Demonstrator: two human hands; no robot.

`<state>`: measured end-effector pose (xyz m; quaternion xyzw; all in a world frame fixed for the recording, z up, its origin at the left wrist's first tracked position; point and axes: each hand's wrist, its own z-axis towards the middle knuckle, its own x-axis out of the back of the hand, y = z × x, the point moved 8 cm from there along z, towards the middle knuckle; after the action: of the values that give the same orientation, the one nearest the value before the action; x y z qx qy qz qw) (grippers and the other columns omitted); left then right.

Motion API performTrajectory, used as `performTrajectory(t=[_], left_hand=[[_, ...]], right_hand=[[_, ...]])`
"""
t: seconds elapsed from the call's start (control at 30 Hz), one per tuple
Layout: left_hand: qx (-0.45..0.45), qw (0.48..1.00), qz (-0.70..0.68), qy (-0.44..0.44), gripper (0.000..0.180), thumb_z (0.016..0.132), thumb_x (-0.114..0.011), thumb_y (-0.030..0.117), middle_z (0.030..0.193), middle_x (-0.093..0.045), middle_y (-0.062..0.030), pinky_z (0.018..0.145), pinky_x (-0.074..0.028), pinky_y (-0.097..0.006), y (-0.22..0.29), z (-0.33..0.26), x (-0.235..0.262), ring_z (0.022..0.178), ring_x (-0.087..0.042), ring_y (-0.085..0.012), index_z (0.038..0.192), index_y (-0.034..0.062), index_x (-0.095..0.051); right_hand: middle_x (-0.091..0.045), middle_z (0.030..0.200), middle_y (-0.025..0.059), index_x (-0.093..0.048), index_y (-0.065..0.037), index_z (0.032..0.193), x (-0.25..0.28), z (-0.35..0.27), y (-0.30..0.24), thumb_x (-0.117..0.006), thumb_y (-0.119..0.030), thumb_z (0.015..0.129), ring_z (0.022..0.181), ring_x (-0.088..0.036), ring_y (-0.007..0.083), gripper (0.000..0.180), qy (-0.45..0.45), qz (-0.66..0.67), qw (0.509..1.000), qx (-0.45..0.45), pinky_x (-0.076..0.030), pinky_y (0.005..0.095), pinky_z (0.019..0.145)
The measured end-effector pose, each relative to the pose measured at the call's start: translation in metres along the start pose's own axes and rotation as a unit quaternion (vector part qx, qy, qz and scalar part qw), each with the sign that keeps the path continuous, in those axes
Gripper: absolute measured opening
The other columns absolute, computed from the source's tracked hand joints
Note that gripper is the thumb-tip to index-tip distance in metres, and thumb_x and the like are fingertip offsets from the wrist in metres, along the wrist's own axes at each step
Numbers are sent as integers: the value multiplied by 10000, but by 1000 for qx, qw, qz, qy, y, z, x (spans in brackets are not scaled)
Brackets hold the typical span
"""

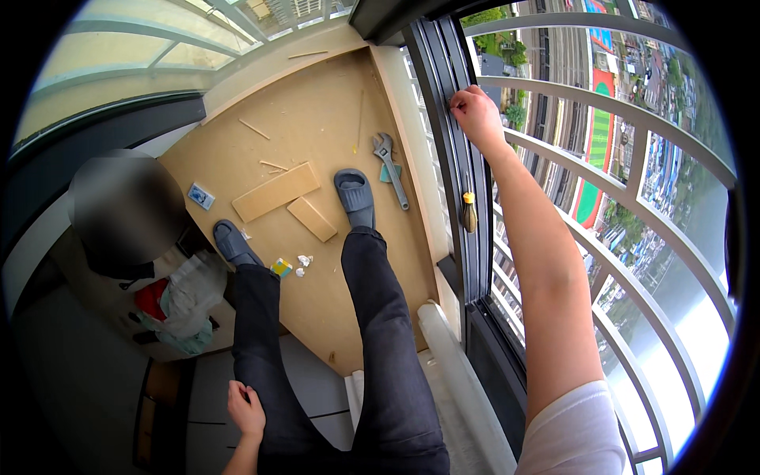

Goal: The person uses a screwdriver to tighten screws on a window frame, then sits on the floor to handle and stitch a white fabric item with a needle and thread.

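My right hand (477,119) is up at the dark window frame (445,87), its thumb and fingertips pinched together against the sliding track. Whatever they hold there is too small or hidden to make out. Lower down on the same frame lies a screwdriver (469,212) with a yellow and dark handle, its thin shaft pointing toward that hand. My left hand (247,409) hangs low beside my left thigh, fingers curled in; nothing shows in it. Both my feet, in grey slippers (354,194), stand on a tan wooden platform (317,103).
On the platform lie an adjustable wrench (390,170), two wooden boards (275,191), thin sticks (255,129), a small blue box (201,196), a yellow-green packet (281,267) and crumpled white scraps (302,265). Pale railings (633,150) stand outside over a long drop. Clothes (186,301) lie left, below a blurred patch.
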<state>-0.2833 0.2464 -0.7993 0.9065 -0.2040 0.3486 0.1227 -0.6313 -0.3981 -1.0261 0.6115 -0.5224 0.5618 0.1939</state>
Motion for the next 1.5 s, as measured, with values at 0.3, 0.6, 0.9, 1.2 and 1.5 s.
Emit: performTrajectory(t=[0.3,0.6,0.9,1.2,1.5], left_hand=[[0,1000,0,-6,153,907,-565,80,771,-473,-139,654,-413,-440,3,4,1,697,-514,-334,855,34,-429],[11,1000,1,-17,160,919,-563,93,774,-474,-137,656,-422,-435,-3,6,1,697,-516,-331,860,37,-425],[5,1000,2,-15,161,912,-566,91,774,-468,-142,656,-413,-441,1,8,5,701,-512,-338,859,35,-425],[4,1000,-4,-13,161,915,-566,94,771,-473,-143,649,-409,-445,0,9,7,695,-512,-339,855,39,-427],[9,1000,-6,-22,168,923,-562,101,766,-462,-132,648,-411,-439,1,14,9,684,-504,-329,853,48,-419]], right_hand=[[-658,893,131,-666,-56,952,5,8,-4,-666,-32,764,855,-668,335,190,8,55,998,-40,-553,430,781],[-662,897,142,-683,-50,900,3,12,-4,-671,-43,750,864,-666,348,151,22,4,999,-46,-553,437,801],[-648,910,142,-694,-45,867,4,5,-7,-715,-96,753,871,-663,357,126,34,-8,998,-44,-549,444,806],[-650,904,144,-700,-30,813,0,4,0,-726,-126,781,855,-665,355,104,48,43,994,-90,-542,436,805],[-663,939,159,-695,-31,777,-5,11,-7,-703,-142,744,875,-669,365,116,30,-57,993,-94,-555,442,825]])
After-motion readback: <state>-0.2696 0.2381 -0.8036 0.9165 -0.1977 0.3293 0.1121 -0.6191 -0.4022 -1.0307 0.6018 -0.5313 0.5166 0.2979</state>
